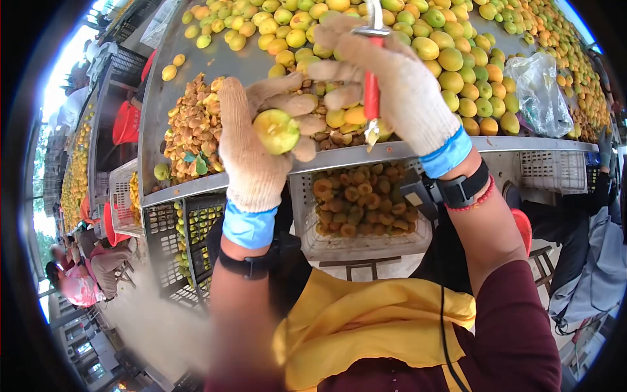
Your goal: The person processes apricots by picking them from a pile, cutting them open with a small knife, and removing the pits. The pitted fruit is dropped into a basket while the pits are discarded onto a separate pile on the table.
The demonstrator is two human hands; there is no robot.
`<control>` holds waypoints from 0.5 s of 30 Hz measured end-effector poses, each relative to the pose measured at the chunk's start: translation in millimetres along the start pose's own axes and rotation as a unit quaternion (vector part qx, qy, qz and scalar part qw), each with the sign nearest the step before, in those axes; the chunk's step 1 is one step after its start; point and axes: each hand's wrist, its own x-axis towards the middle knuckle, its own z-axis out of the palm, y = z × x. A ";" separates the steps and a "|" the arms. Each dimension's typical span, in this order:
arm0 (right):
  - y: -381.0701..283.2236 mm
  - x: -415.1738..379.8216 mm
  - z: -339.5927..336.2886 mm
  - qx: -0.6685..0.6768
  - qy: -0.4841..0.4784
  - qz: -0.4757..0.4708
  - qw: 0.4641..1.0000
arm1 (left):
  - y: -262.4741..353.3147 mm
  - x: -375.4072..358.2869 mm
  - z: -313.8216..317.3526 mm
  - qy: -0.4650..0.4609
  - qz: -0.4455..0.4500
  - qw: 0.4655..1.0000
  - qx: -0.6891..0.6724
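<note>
Both hands wear pale knitted gloves with blue cuffs. My left hand (255, 140) cradles a yellow-green fruit (276, 131), its peeled or cut face towards me, against the palm with spread fingers. My right hand (398, 78) is raised at the right, fingers round a tool with a red handle (371, 95). The tool's metal part points away from me, and a small pale scrap hangs at the handle's near end. Below the hands, a white crate (366, 245) under the table edge holds halved fruit (366, 202).
A metal table (228, 65) carries many yellow-green fruits (450, 59), a heap of brownish scraps (192, 124) and a clear plastic bag (539, 91). Black crates (166, 242) stand below left. A seated person (81, 281) is far left; another person's dark sleeve (591, 215) shows right.
</note>
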 end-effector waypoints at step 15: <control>-44.0 -23.3 -60.9 0.100 0.174 -0.062 0.978 | -24.9 44.8 -6.7 -0.053 0.152 0.888 0.430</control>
